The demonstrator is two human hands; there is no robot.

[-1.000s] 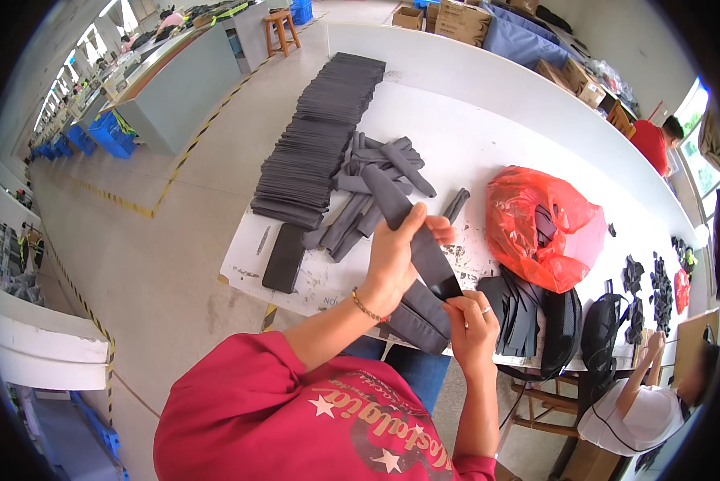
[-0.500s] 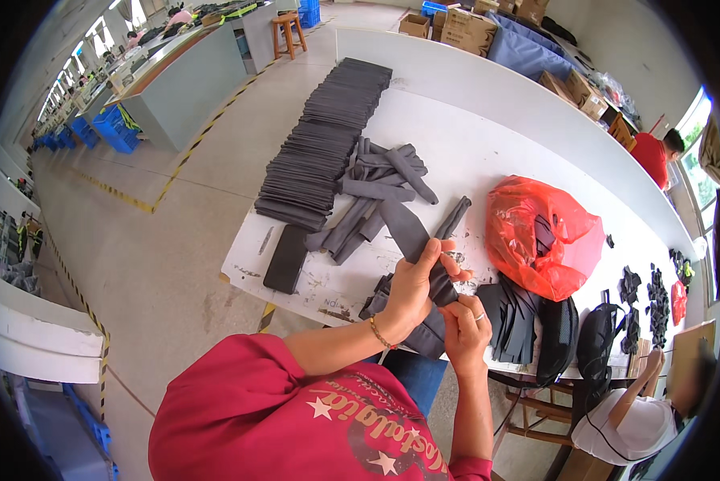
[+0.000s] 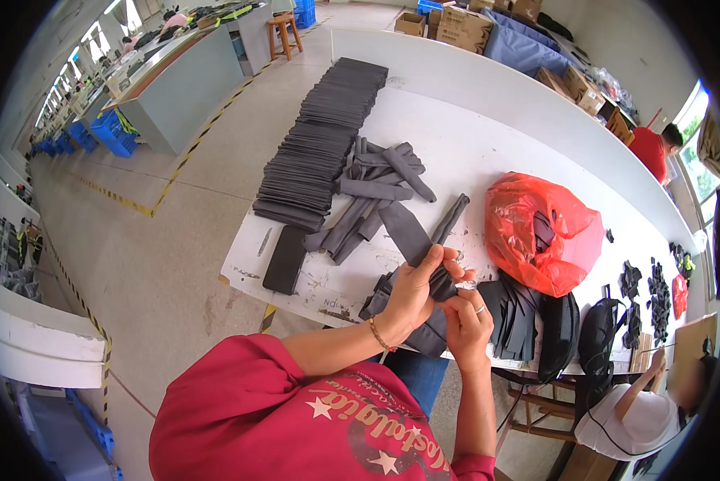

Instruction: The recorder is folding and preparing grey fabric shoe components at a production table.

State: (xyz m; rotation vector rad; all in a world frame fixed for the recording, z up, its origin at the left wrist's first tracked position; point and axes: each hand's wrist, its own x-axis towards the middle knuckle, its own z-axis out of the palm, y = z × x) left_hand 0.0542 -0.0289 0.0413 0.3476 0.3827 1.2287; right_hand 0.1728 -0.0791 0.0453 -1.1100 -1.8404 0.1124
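Both my hands are closed on a dark grey fabric strip above the near edge of the white table. My left hand pinches it along its middle, thumb on top, while its flat end points up and to the left. Just below, my right hand grips the lower, bunched part between thumb and fingers. A narrow rolled dark piece runs up beside the strip; whether it joins the held cloth cannot be told. Beyond my hands lies a loose pile of folded fabric strips. More dark cloth is partly hidden under my wrists.
A long row of stacked dark pieces lines the table's left side, with a black rectangular item at its near end. Right of my hands are a red plastic bag, fanned black strips and a seated person in white.
My hands stay closed on the strip, with only a slight shift of the right fingers. The seated person at the right has moved a little.
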